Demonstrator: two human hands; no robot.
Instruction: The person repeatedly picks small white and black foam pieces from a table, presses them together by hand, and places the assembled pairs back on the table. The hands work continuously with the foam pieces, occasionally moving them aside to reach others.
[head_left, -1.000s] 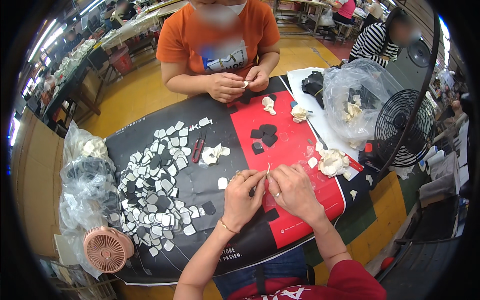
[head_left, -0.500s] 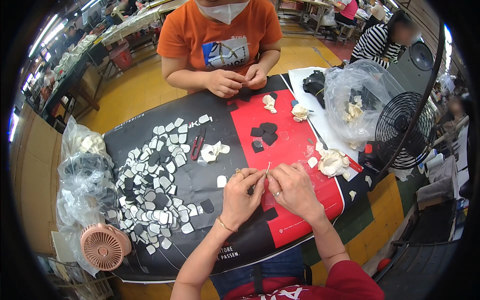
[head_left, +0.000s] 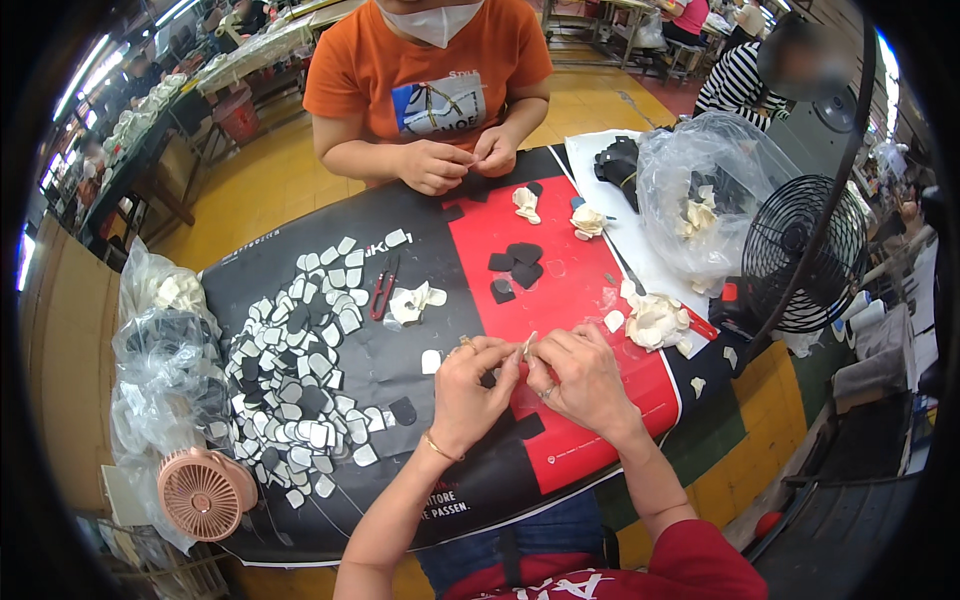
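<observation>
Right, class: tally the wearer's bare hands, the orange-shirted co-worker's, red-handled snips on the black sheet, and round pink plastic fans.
Wearer's left hand, right hand: 2
Co-worker's hands: 2
Red-handled snips: 1
Pink fan: 1
Total: 6

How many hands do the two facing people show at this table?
4: wearer's left hand and wearer's right hand, together over the table; co-worker's right hand and co-worker's left hand, at its far edge. None seems hidden.
</observation>
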